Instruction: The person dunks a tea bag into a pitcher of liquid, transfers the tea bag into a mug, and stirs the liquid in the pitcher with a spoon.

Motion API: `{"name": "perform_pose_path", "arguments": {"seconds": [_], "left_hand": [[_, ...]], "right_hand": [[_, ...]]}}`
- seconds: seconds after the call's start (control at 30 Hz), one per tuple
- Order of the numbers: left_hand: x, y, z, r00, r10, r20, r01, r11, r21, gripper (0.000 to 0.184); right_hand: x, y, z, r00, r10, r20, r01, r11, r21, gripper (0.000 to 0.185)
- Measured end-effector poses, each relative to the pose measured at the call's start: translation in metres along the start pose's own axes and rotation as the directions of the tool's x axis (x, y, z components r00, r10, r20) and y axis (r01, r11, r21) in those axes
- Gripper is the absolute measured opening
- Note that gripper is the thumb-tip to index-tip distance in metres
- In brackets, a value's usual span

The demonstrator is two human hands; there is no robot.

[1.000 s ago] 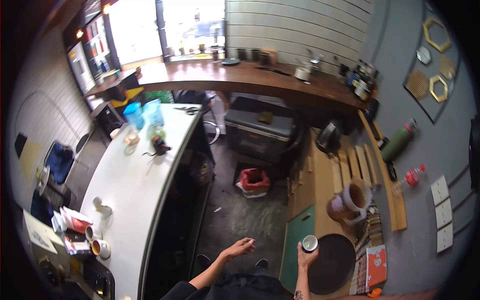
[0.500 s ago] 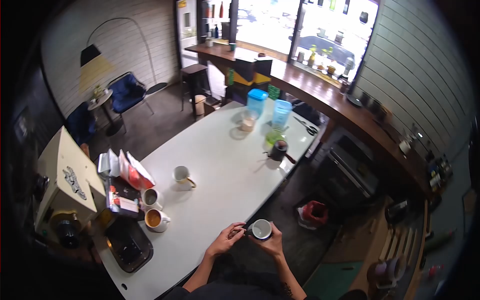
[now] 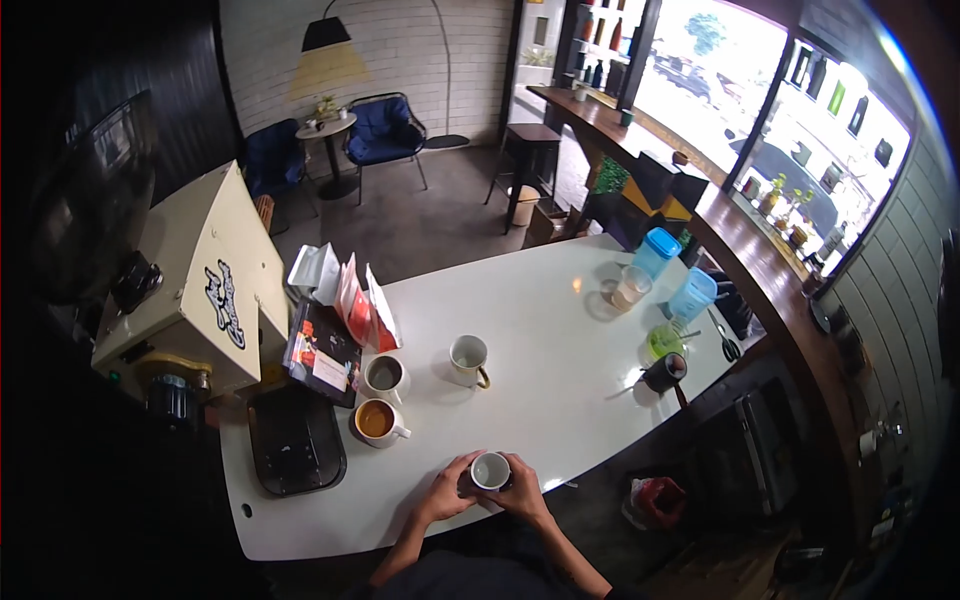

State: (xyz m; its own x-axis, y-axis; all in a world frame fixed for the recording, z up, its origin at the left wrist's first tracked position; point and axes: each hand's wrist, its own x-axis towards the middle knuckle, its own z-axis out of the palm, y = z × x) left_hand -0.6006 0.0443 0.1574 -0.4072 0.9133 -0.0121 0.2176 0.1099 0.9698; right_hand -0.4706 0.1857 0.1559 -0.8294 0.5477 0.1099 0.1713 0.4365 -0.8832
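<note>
A cup (image 3: 490,469) with a white inside is held upright between my two hands at the near edge of the white table (image 3: 540,360). My left hand (image 3: 452,488) curls round its left side, and my right hand (image 3: 522,487) closes round the right. Most of the cup's outer wall is hidden by my fingers; I cannot tell whether its base touches the table. Ahead of my hands stands a pale mug (image 3: 468,358) with a gold-coloured handle. To the left are a white mug of brown coffee (image 3: 376,421) and another mug (image 3: 385,377) right behind it.
A black tray (image 3: 296,440) lies at the left, beside a cream machine (image 3: 205,270). Coffee bags (image 3: 366,305) stand behind the mugs. At the far right are blue-lidded containers (image 3: 657,250), a dark pot with a handle (image 3: 664,372) and scissors (image 3: 728,345).
The cup has come from beyond the table's edge to the tabletop's near side. My left hand, earlier beside the cup, now wraps round it. The view has turned left.
</note>
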Motion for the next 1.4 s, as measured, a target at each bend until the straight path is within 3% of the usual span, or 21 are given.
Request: {"name": "perform_pose_path", "arguments": {"seconds": [0.03, 0.3, 0.47, 0.57, 0.63, 0.67, 0.77, 0.8, 0.9, 1.0, 1.2, 1.4], "left_hand": [[0.001, 0.005, -0.001, 1.0, 0.0, -0.028, 0.005, 0.988, 0.152, 0.083], [0.024, 0.024, 0.009, 0.968, -0.052, -0.247, 0.102, 0.975, 0.197, 0.084], [0.037, 0.015, 0.016, 0.893, 0.006, -0.449, 0.099, 0.973, 0.21, 0.075], [0.042, 0.011, 0.013, 0.852, -0.029, -0.522, 0.167, 0.961, 0.22, 0.078], [0.044, 0.013, 0.009, 0.812, -0.029, -0.583, 0.219, 0.941, 0.258, 0.082], [0.045, 0.009, 0.007, 0.804, -0.036, -0.593, 0.232, 0.938, 0.257, 0.082], [0.051, 0.003, 0.003, 0.713, 0.029, -0.701, 0.252, 0.922, 0.295, 0.079], [0.051, 0.001, 0.002, 0.707, 0.027, -0.707, 0.259, 0.92, 0.294, 0.079], [0.055, -0.005, -0.001, 0.69, 0.077, -0.72, 0.252, 0.907, 0.338, 0.076], [0.057, -0.005, 0.001, 0.671, 0.099, -0.735, 0.246, 0.905, 0.346, 0.076], [0.043, -0.002, 0.009, 0.686, 0.084, -0.723, 0.244, 0.909, 0.337, 0.075], [-0.012, -0.007, 0.017, 0.64, -0.049, -0.767, 0.278, 0.945, 0.172, 0.075]], "right_hand": [[0.003, 0.0, -0.001, 0.999, -0.007, 0.033, 0.007, 1.0, 0.006, 0.066], [0.051, 0.016, -0.009, 0.984, -0.059, 0.17, 0.05, 0.997, 0.06, 0.072], [0.08, 0.029, -0.009, 0.953, -0.139, 0.27, 0.112, 0.987, 0.113, 0.073], [0.095, 0.036, -0.008, 0.91, -0.202, 0.362, 0.152, 0.975, 0.162, 0.074], [0.101, 0.033, -0.012, 0.891, -0.13, 0.434, -0.005, 0.955, 0.297, 0.073], [0.104, 0.038, -0.014, 0.885, -0.135, 0.446, -0.008, 0.953, 0.304, 0.073], [0.117, 0.062, -0.019, 0.918, -0.077, 0.389, -0.046, 0.953, 0.298, 0.066], [0.121, 0.064, -0.019, 0.95, -0.077, 0.301, -0.011, 0.96, 0.28, 0.055], [0.134, 0.068, -0.024, 0.969, 0.02, 0.245, -0.093, 0.953, 0.287, 0.039], [0.143, 0.065, -0.026, 0.974, 0.05, 0.219, -0.116, 0.947, 0.299, 0.038], [0.157, 0.067, -0.008, 0.986, -0.025, 0.164, -0.018, 0.967, 0.255, 0.039], [0.167, 0.071, 0.014, 0.985, -0.019, 0.172, -0.024, 0.97, 0.244, 0.025]]}}
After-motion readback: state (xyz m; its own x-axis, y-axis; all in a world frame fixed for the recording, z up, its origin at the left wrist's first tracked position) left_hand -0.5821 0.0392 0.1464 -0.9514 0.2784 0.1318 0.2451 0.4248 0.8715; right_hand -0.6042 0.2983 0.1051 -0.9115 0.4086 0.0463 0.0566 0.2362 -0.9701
